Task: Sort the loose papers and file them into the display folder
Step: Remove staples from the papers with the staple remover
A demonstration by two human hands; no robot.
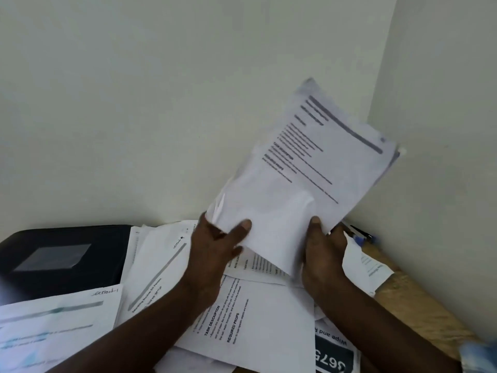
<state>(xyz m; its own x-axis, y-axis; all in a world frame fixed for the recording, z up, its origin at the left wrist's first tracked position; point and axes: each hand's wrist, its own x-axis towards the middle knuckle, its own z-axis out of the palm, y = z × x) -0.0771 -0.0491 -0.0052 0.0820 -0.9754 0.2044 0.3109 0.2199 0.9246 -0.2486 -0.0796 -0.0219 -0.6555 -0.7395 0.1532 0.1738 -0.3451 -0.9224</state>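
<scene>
Both hands hold up a thin stack of printed papers (304, 170), tilted toward the right wall above the table. My left hand (215, 251) grips its lower left corner, thumb on the front sheet. My right hand (322, 254) grips the lower right edge. Many loose printed sheets (242, 319) lie spread and overlapping on the table below. A black display folder (64, 257) with a clear label window lies shut at the far left, partly under a sheet marked "Section-1" (53, 319).
The wooden table (419, 313) sits in a corner between two white walls. Pens (360, 234) lie at the back right by the wall. A dark printed card with large digits (333, 356) lies at the front edge.
</scene>
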